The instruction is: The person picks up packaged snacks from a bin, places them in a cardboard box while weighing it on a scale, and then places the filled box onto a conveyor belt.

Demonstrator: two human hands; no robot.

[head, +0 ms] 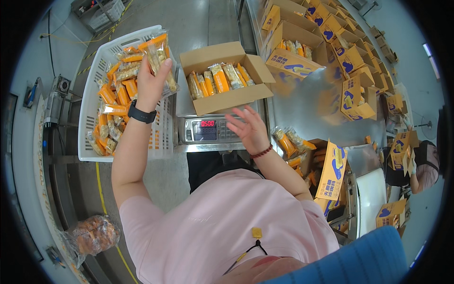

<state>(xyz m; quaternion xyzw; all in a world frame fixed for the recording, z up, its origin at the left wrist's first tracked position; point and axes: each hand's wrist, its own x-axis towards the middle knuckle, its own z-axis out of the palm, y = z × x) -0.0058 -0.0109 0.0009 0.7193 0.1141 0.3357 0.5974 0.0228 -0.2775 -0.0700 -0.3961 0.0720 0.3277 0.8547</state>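
My left hand (151, 80), with a dark watch on its wrist, grips a few wrapped snack bars (158, 53) above a white plastic basket (161, 131). Many more bars in orange and clear wrappers (120, 94) lie jumbled inside that basket. To its right an open cardboard box (232, 97) rests on a digital scale (212, 130) with a lit red display. Upright bars (220, 78) stand in a row in the box. Just off the box's near right side, above the scale's keypad, my right hand (250, 129) holds nothing, its fingers spread.
Open yellow printed boxes (294, 62) line the steel table (301, 99) at right, several holding bars. Loose bars (289, 142) lie beside another open box (331, 170) near my right elbow. A co-worker (424, 167) handles a box at far right. A plastic-wrapped bundle (95, 234) sits at lower left.
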